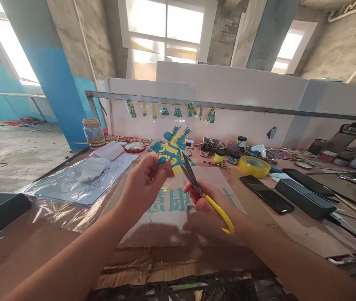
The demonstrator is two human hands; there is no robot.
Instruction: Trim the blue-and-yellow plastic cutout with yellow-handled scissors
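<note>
While I'm trimming the painted cutout (172, 151), most of its outline is looking cut already.
Left hand (143, 184) is pinching it above the cardboard (178, 217); right hand (207, 205) is gripping yellow scissors (201, 192), blades at its lower edge.

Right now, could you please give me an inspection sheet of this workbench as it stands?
Surface: brown workbench covered with flattened cardboard bearing teal print.
Job's things: blue and yellow painted cutout pinched in the left hand; yellow-handled scissors in the right hand, blades open at the cutout's edge.
Clutter: yellow tape roll, small paint jars, two phones, glass jar, plastic-wrapped drawings, dark cases.
Hands: both closed on their things, raised above the cardboard.
Cables: cables running off the right edge.
Surroundings: small painted pieces hanging from a metal rail; concrete walls, blue pillar, bright windows.
</note>
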